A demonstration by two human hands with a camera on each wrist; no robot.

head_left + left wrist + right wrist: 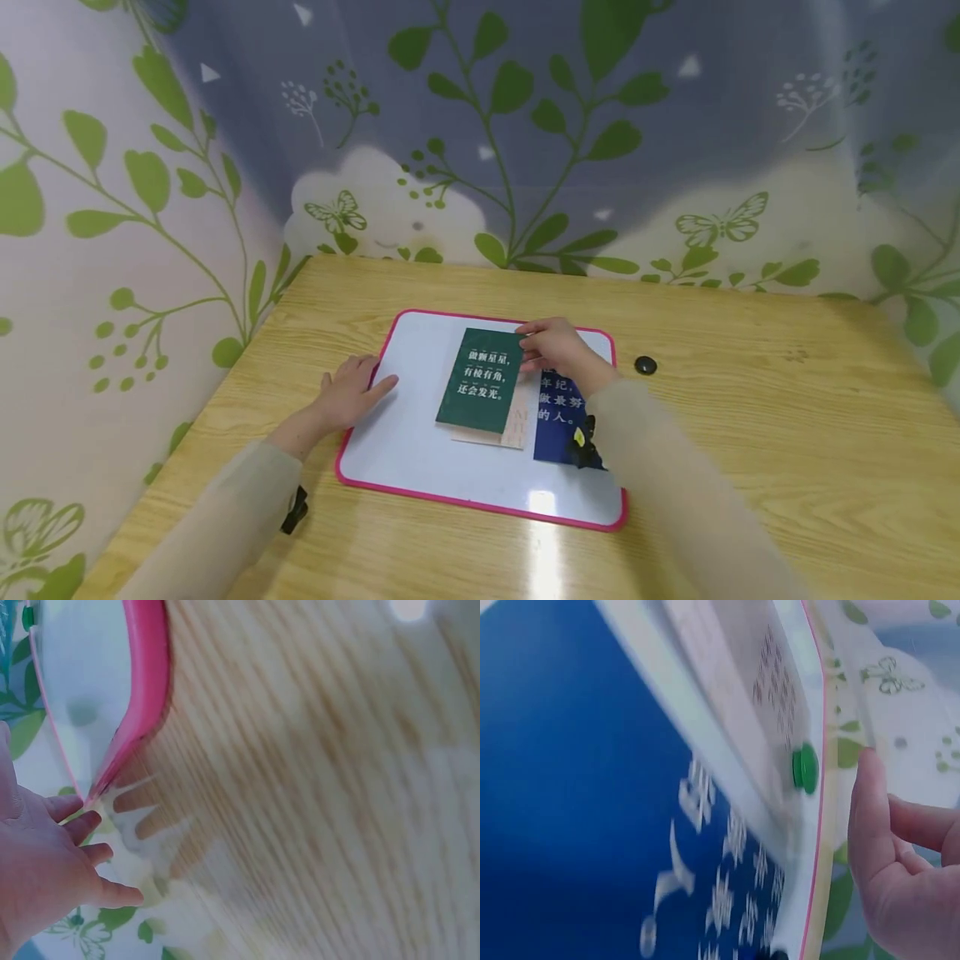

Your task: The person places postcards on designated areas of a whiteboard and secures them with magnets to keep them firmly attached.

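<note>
A whiteboard (408, 450) with a pink rim lies on the wooden table. My left hand (348, 396) rests at its left edge, thumb over the white surface; the left wrist view shows those fingers spread by the rim. My right hand (558, 354) pinches the upper right corner of a dark green card (480, 379) with white Chinese writing. The green card overlaps a pale pink card (513, 435). To the right, partly behind my forearm, is a dark blue card (551, 437). A green round magnet (805, 768) sits on the pink card in the right wrist view.
On the wooden table (787, 417), a black round magnet (646, 365) lies just right of the board. Walls with a leaf and butterfly pattern (517, 167) rise at the back and left. Light glares off the board's front edge.
</note>
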